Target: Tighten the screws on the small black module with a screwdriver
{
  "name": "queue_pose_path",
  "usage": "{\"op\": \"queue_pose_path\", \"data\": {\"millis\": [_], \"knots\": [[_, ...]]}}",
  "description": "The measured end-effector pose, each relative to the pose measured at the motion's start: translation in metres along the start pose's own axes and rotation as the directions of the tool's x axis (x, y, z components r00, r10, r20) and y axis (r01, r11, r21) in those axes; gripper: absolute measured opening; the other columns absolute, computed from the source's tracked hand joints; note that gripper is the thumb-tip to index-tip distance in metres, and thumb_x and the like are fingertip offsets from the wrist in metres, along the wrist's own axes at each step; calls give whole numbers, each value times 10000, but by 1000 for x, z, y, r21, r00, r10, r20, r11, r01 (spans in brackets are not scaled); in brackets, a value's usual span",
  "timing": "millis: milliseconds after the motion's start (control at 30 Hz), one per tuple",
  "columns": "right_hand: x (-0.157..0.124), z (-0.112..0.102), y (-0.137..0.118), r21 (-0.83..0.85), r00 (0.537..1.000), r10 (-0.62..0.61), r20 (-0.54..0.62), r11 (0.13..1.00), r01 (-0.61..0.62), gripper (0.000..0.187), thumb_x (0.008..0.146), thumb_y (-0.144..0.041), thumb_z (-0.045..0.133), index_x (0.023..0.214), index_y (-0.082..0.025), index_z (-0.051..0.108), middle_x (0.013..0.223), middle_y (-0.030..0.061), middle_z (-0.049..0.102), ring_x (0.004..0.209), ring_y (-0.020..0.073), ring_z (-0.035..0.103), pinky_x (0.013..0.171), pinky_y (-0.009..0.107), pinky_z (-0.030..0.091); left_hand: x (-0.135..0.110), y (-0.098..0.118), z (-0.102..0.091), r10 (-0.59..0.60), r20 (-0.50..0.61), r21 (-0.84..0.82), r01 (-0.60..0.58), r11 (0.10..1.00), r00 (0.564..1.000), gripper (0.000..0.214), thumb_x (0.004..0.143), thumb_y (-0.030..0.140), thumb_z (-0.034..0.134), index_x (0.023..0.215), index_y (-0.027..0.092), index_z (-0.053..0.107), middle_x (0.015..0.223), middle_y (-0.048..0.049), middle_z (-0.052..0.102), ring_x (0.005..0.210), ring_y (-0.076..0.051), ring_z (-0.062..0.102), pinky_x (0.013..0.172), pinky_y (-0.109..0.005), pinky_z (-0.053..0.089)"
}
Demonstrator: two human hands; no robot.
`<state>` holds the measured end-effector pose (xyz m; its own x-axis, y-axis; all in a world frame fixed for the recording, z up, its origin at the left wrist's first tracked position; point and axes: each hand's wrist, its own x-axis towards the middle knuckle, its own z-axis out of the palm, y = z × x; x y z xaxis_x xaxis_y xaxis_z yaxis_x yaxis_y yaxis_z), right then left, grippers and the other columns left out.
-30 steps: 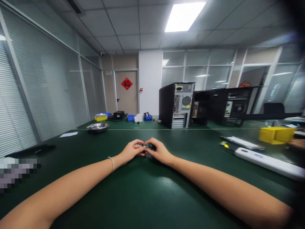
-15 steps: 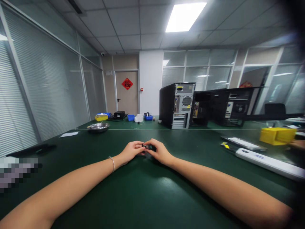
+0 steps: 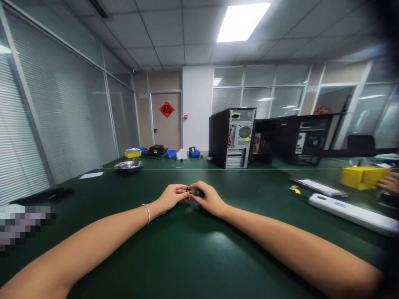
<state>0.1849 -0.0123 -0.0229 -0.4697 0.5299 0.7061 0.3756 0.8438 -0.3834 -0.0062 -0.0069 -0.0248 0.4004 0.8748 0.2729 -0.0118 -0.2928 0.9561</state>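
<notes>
My left hand (image 3: 172, 198) and my right hand (image 3: 208, 198) meet over the middle of the green table (image 3: 187, 257). Between their fingertips is a small dark piece (image 3: 188, 190), mostly covered by the fingers and too small to name. The left fingers are pinched around it from the left. From the other side, the right thumb and forefinger close on it, leaving a gap between them nearer the palm. A thin bracelet (image 3: 147, 214) circles my left wrist.
Black computer towers (image 3: 220, 139) stand at the back right. A metal bowl (image 3: 129, 166) and small blue bins (image 3: 194, 153) sit toward the back. At right lie a white power strip (image 3: 349, 211) and a yellow bin (image 3: 363, 177), with another person's hand (image 3: 389, 182) beside it.
My hands stay in nearly the same place, with slight finger movement around the small dark piece. At the far right, the other person's hand shows more beside the yellow bin.
</notes>
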Motion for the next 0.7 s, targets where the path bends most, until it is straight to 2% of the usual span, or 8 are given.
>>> {"op": "queue_pose_path", "data": {"millis": [100,267,367,500,600,700], "knots": [[0,0,2,3,999,18,-29,1000,-18,187,839,-219,621,1024,-194,615,884,27,621,808,160,566,728,274,447,0,1,-1,2,9,19,-2,1000,1000,400,702,321,761,1023,92,691,880,-92,729,762,-173,659,737,-301,515],[1,2,8,-3,996,80,-44,997,-80,194,842,-278,622,1017,-196,615,900,29,627,816,161,571,750,284,457,2,-3,-5,-61,47,65,58,996,997,398,755,349,704,1068,104,691,877,-91,726,683,-131,616,659,-253,467],[1,3,12,-38,991,132,-34,990,-133,178,898,-321,545,998,-201,630,895,33,627,809,158,574,758,287,458,4,-6,-9,-20,-33,122,24,992,999,381,801,371,640,1085,124,699,917,-88,725,644,-109,561,625,-236,422],[1,5,14,-103,987,160,-4,982,-160,202,930,-328,494,1017,-218,638,912,33,623,825,159,579,779,283,451,6,-5,-14,37,-164,191,-5,982,986,353,793,362,628,1026,117,729,860,-82,725,635,-125,534,615,-243,402],[0,4,10,-165,989,145,40,977,-137,206,938,-317,476,1012,-232,649,904,28,622,810,155,582,764,271,445,6,-2,-15,62,-191,207,-21,978,980,350,791,369,625,1019,127,733,866,-80,725,649,-139,545,618,-247,407],[-1,3,7,-220,987,136,84,969,-114,218,938,-311,473,1008,-235,664,866,24,614,757,146,578,720,252,439,5,-3,-14,65,-167,216,-28,976,984,374,803,390,612,1042,125,723,888,-85,726,672,-148,563,630,-250,421]]}}
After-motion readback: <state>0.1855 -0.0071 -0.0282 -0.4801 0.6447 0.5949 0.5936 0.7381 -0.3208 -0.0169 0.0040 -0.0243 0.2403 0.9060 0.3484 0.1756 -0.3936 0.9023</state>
